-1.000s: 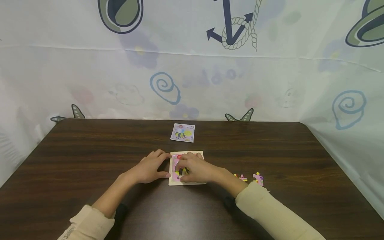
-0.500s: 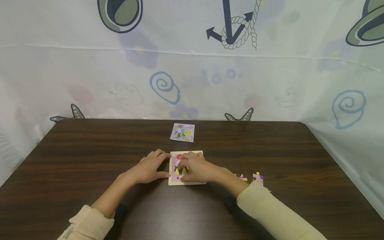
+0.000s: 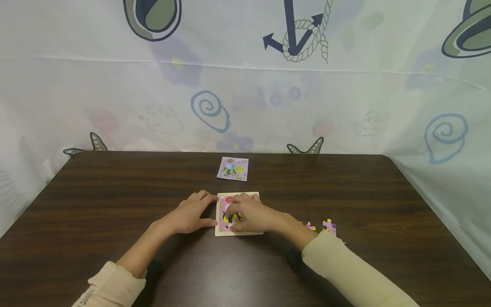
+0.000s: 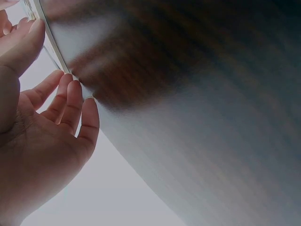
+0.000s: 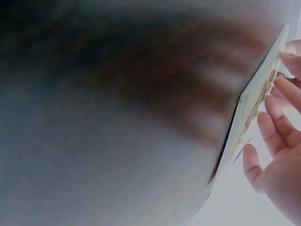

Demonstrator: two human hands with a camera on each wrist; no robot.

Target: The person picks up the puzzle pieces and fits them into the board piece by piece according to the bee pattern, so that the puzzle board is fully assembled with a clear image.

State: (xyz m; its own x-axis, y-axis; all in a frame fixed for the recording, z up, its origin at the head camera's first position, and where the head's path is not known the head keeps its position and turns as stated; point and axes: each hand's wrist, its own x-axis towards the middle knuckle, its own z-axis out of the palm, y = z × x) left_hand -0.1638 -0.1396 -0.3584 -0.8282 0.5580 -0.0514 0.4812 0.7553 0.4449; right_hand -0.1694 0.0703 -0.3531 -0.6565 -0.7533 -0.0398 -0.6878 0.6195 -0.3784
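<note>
A square wooden jigsaw puzzle with a pale frame and a bee picture on pink lies flat mid-table. My left hand is at its left side, with thumb and forefinger touching the frame's edge at separate points. Over the puzzle's right part is my right hand, thumb and fingers spread apart and bent down onto the picture. It hides much of the bee and any piece beneath the palm. In the right wrist view the fingertips meet the puzzle surface.
Loose jigsaw pieces lie to the right, partly behind the right forearm. A square bee picture card lies farther back. The dark wooden table ends at a printed white cloth.
Hardly anything differs. Both hands keep their places at the puzzle, the right fingers shifting only very slightly. The whole view has drifted a few pixels upward.
</note>
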